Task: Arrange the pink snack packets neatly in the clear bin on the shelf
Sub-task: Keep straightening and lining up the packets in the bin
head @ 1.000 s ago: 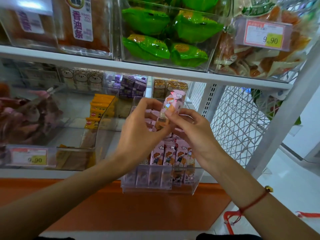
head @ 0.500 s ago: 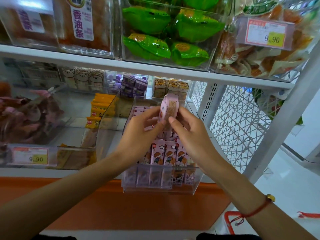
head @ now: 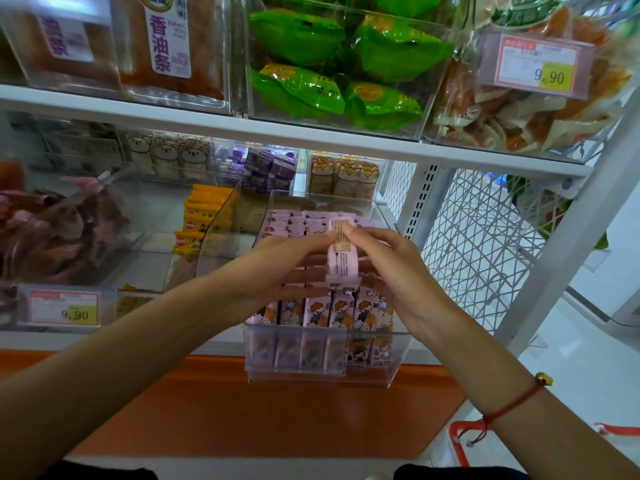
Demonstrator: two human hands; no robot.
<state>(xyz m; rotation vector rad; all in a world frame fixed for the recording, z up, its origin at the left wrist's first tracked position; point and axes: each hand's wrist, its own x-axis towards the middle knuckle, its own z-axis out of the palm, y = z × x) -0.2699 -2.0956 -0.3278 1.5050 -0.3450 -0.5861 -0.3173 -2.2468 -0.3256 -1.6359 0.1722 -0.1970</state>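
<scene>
A clear bin (head: 322, 374) sticks out from the lower shelf, its front overhanging the shelf edge. Several pink snack packets (head: 317, 311) with a cartoon figure stand upright in a row at its front, and more pink packets (head: 298, 221) lie at the back. Above the bin's middle both hands hold one pink packet (head: 341, 252), its printed back side facing me. My left hand (head: 277, 268) pinches it from the left and my right hand (head: 391, 271) from the right. The packets under my hands are hidden.
A white shelf board (head: 311, 136) runs close above the bin, carrying bins of green packets (head: 332, 57) and fried snacks. Orange packets (head: 201, 220) and a bin with a 9.90 price tag (head: 65, 308) sit to the left. A white wire mesh panel (head: 485, 237) stands at right.
Both hands have lowered the pink packet from above the bin towards the packets inside, and it has been turned so its back label faces me.
</scene>
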